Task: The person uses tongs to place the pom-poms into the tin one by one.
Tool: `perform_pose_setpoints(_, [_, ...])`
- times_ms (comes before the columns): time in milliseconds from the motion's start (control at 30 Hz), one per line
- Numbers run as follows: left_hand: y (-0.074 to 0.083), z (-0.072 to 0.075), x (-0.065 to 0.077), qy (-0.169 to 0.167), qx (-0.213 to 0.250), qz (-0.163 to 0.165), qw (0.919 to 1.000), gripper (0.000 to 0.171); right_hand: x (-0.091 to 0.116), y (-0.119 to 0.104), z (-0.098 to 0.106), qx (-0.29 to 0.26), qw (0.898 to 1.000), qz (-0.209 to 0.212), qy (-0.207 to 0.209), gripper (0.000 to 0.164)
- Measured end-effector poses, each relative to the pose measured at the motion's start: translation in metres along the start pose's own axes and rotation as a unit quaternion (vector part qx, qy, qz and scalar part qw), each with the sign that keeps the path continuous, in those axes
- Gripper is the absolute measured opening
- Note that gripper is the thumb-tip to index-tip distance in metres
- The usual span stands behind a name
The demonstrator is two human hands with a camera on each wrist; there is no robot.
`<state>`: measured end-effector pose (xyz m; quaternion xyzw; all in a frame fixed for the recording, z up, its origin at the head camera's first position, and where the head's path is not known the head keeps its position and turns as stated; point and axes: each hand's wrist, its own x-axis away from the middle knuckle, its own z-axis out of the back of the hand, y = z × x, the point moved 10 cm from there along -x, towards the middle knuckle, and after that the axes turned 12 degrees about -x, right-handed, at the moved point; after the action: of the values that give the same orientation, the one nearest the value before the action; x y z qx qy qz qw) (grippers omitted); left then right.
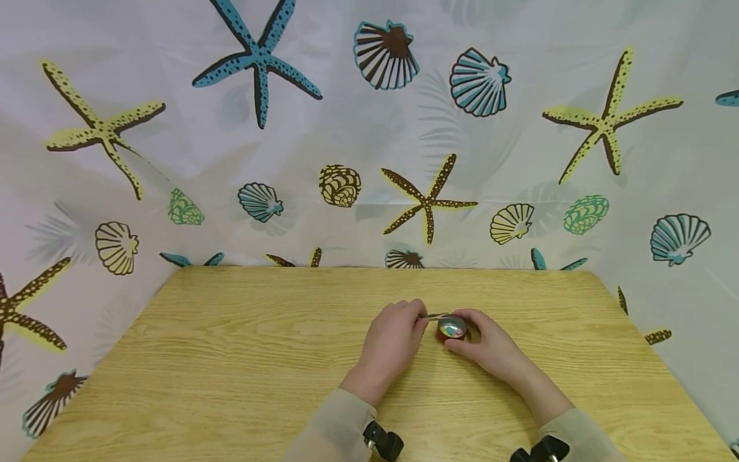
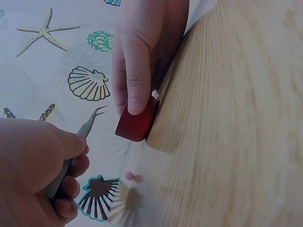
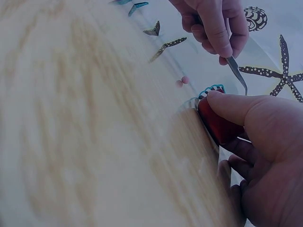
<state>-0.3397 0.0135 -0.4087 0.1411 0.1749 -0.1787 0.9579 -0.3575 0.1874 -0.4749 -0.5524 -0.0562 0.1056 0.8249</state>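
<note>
My left hand grips a pair of metal tweezers with fine, bent tips, which stand slightly apart. In the head view the tweezers reach across to the far rim of a small round red tin. The tin's top is shiny, with coloured patches. My right hand holds the tin low at the tabletop, the thumb on its near side and the fingers behind it. Its red side wall shows in the right wrist view.
Two small round pink pieces lie together on the wood-grain table, near the tin. Behind the table hangs a white cloth printed with starfish and shells. Dark camera mounts are strapped over the beige sleeves.
</note>
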Motion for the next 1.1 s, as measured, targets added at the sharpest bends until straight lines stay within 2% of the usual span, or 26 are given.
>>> perform_pose_setpoints(300, [-0.006,0.007,0.002,0.004,0.004,0.006,1.0,0.004,0.0,0.0,-0.001,0.002,1.0,0.005,-0.001,0.067])
perform_pose_setpoints(733, [-0.033,0.021,0.01,0.018,-0.006,0.027,0.9995,0.005,0.001,0.0,0.0,0.004,1.0,0.006,0.005,0.068])
perform_pose_setpoints(1100, [-0.047,0.007,0.016,-0.001,0.004,0.032,0.9995,0.004,0.001,0.001,0.0,0.0,1.0,0.01,0.0,0.068])
